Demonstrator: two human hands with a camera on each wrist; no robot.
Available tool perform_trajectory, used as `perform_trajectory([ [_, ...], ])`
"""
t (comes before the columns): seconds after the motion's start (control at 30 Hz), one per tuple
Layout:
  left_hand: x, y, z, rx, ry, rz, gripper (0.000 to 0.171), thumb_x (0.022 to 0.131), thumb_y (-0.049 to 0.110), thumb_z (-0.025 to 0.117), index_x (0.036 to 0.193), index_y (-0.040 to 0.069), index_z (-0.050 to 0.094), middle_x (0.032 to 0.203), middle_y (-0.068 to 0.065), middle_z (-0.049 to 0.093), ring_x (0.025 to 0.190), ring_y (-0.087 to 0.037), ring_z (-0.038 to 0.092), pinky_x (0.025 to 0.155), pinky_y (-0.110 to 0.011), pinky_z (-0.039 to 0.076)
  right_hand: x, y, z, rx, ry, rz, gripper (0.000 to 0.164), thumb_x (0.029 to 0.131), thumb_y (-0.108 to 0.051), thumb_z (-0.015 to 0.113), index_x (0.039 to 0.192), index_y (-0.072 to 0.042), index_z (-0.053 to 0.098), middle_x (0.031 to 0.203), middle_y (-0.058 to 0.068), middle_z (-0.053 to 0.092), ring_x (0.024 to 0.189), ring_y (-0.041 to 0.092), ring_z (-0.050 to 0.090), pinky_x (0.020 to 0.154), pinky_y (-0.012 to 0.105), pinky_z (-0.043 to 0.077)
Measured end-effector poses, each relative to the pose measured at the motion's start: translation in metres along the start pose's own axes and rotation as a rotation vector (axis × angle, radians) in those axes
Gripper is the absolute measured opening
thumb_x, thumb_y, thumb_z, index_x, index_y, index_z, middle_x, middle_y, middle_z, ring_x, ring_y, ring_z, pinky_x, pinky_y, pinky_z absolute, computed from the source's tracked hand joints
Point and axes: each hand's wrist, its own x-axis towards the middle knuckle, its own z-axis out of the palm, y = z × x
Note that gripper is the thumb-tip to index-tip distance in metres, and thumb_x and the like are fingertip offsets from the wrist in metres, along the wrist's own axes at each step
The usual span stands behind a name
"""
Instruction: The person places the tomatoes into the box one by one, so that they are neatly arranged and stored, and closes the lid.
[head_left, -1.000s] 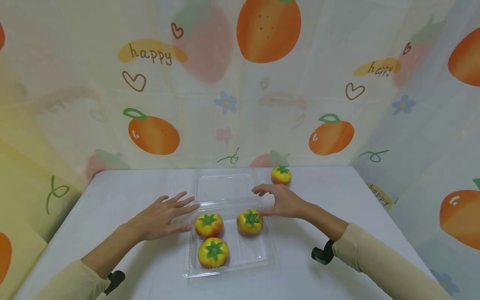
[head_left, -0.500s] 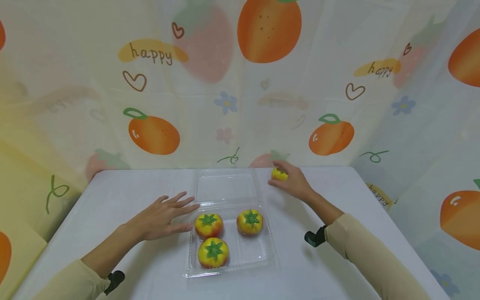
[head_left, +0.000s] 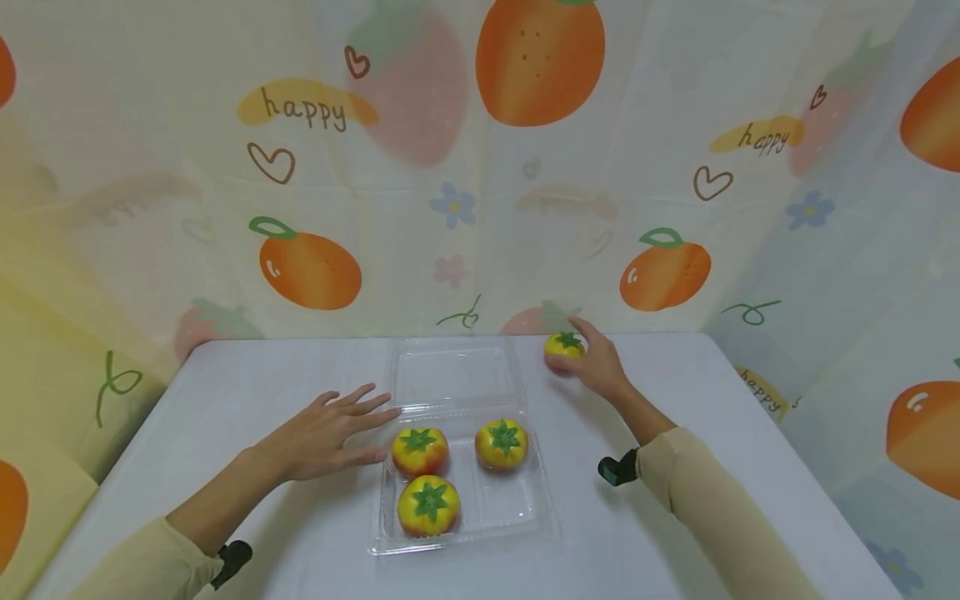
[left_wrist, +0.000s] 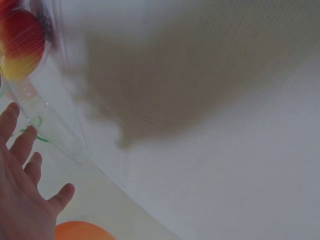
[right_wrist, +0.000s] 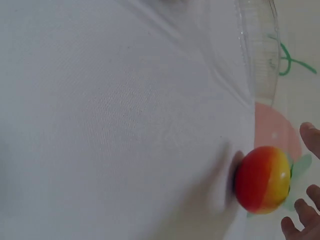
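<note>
Your right hand [head_left: 596, 363] is at the far side of the table, fingers curled round a toy persimmon [head_left: 564, 347], which sits near the back edge, just right of the open lid [head_left: 450, 372] of the clear plastic box [head_left: 510, 507]. From the right wrist view the same toy persimmon [right_wrist: 263, 179] shows a red lower half blending into yellow, a green leaf cap just peeking out behind it, and your fingertips [right_wrist: 311, 137] close around it on the far side; whether they press it cannot be told there. It looks smooth, round and slightly flattened, and seems to rest on the cloth.

Your left hand [head_left: 322, 433] lies flat and relaxed, fingers spread and straight, palm down just beside the left rim of the box, holding nothing. The left wrist view shows those fingers [left_wrist: 17, 145] extended beside the box's clear edge.

Inside the box sit three more of the fruits: one at back left [head_left: 420, 450], one at back right [head_left: 501, 443] and one at front left [head_left: 428, 505], each yellow-orange with a green star-shaped cap. The front right corner of the box holds none.

The table [head_left: 225, 392] is covered in a plain white cloth. Behind and around it hangs a pale curtain [head_left: 187, 167] printed with oranges, faded strawberries, hearts, small flowers and the word "happy".
</note>
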Motion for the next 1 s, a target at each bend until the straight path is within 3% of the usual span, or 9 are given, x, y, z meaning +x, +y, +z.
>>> perform_trajectory([
  [0.37,0.001,0.000,0.001,0.004,-0.003,-0.002,0.067,0.094,0.062,0.052,0.148,0.022,0.050,0.153,-0.007,0.046,0.145,-0.039,0.032,0.106,-0.069,0.032,0.005,0.024,0.012,0.169,0.043,0.192,0.079,0.091,-0.024,0.074,0.152,0.003,0.031,0.154,0.027,0.035,0.140,0.043,0.038,0.113,0.049,0.035],
  [0.53,0.001,-0.001,0.002,-0.002,0.005,-0.001,0.067,0.094,0.061,0.053,0.147,0.022,0.051,0.152,-0.007,0.046,0.145,-0.039,0.032,0.106,-0.069,0.032,0.004,0.027,0.018,0.144,0.048,0.262,0.074,0.094,-0.028,0.069,0.151,0.004,0.033,0.152,0.027,0.039,0.138,0.041,0.041,0.113,0.048,0.035],
  [0.73,0.000,-0.001,0.002,-0.002,0.004,-0.005,0.066,0.094,0.062,0.052,0.148,0.023,0.050,0.153,-0.006,0.046,0.145,-0.038,0.032,0.107,-0.068,0.032,0.003,0.028,0.020,0.098,0.067,0.248,0.061,0.095,-0.027,0.068,0.142,0.006,0.048,0.147,0.024,0.047,0.132,0.038,0.049,0.110,0.047,0.039],
  [1.0,-0.001,-0.002,0.002,-0.008,0.000,-0.010,0.067,0.094,0.063,0.051,0.148,0.024,0.050,0.153,-0.006,0.045,0.145,-0.038,0.031,0.107,-0.069,0.031,0.001,0.024,0.017,0.063,0.021,0.242,0.062,0.095,-0.027,0.068,0.144,0.004,0.046,0.148,0.024,0.046,0.131,0.039,0.048,0.110,0.048,0.039],
])
